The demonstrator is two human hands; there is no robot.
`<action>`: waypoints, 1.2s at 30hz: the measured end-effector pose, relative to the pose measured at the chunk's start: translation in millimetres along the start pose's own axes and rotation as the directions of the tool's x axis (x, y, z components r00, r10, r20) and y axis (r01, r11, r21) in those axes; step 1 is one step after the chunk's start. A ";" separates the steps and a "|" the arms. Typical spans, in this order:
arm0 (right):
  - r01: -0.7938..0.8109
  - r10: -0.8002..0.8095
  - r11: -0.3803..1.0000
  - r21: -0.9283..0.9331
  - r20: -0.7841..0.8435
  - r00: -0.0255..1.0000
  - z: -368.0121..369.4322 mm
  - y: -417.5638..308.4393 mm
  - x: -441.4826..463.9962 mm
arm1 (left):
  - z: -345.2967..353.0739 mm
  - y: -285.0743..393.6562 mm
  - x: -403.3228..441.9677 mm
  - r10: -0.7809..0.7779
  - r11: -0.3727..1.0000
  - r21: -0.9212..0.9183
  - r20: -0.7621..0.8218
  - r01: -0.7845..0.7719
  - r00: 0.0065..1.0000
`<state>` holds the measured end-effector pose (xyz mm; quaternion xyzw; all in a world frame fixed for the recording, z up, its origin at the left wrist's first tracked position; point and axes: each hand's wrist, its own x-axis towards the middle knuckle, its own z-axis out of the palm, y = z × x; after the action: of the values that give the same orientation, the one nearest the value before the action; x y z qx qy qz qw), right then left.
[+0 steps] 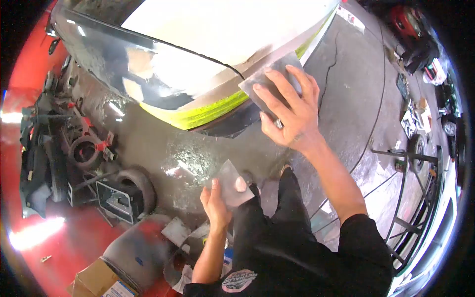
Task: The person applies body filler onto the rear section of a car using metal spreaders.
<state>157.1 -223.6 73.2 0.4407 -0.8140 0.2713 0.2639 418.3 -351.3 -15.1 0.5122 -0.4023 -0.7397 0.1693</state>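
My right hand (296,111) holds a flat, grey, square filler spreader (256,83), its fingers pressed along the top face. The spreader lies against the lower edge of the car's body panel (217,81), over a brownish filler-like band above a yellow-green strip (198,115). Lower down, in front of my body, my left hand (216,208) grips a thin grey mixing plate (226,179) by its edge. A small pale pink dab of putty (240,184) sits on that plate.
Tyres (136,185), a dark metal frame (118,200) and car parts lie at left. A cardboard box (99,279) stands at lower left beside a grey drum-like shape (136,245). A black metal rack (415,198) stands right; a cable (381,99) crosses the concrete floor.
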 end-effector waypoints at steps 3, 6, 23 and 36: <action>0.057 -0.063 0.996 -0.067 -0.083 0.995 33.9 17.9 -2.7 | 2.8 -10.4 -1.6 -0.001 0.999 -0.042 0.052 0.003 0.999; 0.073 -0.085 0.990 -0.119 -0.103 0.991 45.5 22.4 0.1 | 1.5 -23.2 -1.2 -0.020 0.997 -0.070 0.046 0.023 0.999; 0.121 -0.136 0.985 -0.120 -0.122 0.983 52.8 29.0 7.5 | 10.1 -35.0 3.5 -0.052 0.998 -0.034 0.077 0.055 0.996; 0.075 -0.084 0.991 -0.110 -0.078 0.993 36.6 29.5 -3.2 | 11.3 -35.6 1.4 -0.059 0.997 -0.038 0.079 0.062 0.995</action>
<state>126.3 -232.6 38.8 0.4464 -0.7976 0.2345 0.3309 413.3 -325.5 -41.6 0.4912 -0.3779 -0.7719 0.1415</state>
